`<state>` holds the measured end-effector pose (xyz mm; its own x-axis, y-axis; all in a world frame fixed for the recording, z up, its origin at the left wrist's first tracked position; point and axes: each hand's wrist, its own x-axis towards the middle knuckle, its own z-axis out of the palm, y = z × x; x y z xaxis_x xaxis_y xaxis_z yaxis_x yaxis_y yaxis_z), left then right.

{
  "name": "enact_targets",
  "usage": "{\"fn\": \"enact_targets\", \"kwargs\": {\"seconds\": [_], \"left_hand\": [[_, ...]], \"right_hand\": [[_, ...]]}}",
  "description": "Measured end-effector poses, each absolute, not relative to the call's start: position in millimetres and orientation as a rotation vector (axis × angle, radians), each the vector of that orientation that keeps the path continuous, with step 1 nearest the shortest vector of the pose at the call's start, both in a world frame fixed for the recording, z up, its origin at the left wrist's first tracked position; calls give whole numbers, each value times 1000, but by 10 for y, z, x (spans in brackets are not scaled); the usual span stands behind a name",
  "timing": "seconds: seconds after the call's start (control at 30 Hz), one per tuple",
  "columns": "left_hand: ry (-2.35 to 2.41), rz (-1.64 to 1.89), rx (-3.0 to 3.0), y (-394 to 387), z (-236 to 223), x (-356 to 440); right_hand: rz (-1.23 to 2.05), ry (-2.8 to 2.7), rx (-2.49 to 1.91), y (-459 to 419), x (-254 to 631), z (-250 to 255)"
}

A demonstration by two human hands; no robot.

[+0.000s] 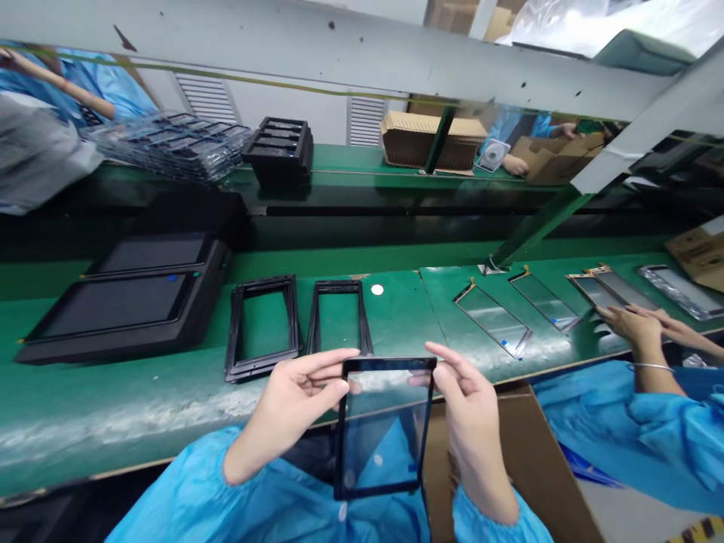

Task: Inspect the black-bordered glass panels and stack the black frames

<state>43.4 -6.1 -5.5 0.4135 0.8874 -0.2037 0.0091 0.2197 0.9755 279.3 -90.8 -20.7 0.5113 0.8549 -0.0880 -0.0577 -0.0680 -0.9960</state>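
Observation:
A clear glass panel with a black frame hangs between my two hands in front of my body, just off the bench edge. My left hand pinches its upper left corner between thumb and fingers. At the upper right corner, my right hand grips it the same way. Beyond my left hand lie two stacks of thin black frames, one stack of frames at left and another frame stack beside it. Blue sleeves cover both my forearms.
Black-bordered screens rest on a dark foam block at left. Glass panels with orange tabs lie at right, where a co-worker's hands touch others. A green post rises from the bench; black trays stand on the shelf behind.

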Motion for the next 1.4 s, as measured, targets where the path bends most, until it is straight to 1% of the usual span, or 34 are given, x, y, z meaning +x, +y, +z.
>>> {"fn": "enact_targets", "kwargs": {"seconds": [0.43,0.57,0.63,0.7,0.8,0.9,1.0,1.1,1.2,1.4], "left_hand": [[1107,737,1218,-98,-88,354],[1012,713,1708,-57,-16,383],[900,599,1952,-39,38,440],[812,455,2007,-26,70,495],[844,388,1839,-18,36,506],[948,464,1527,-26,-60,430],[1033,580,1306,-41,-138,354],[1054,689,1221,-41,-178,329],[1066,753,1179,-23,-199,331],[1094,778,1135,1,-207,310]], "right_hand": [[876,-638,-1388,-897,2651,-122],[958,-700,-1365,-854,2532,-143],[1083,-757,-1306,-826,2454,-177],[1205,-778,-1232,-810,2429,-208],[1299,-836,-1231,-837,2567,-250],[1229,-927,-1393,-920,2829,-350],[1220,-807,-1473,-1009,3006,-510],[1233,-626,-1428,-1057,3016,-617],[1148,-518,-1400,-1053,2930,-599],[973,-544,-1492,-1020,2769,-442]]}}
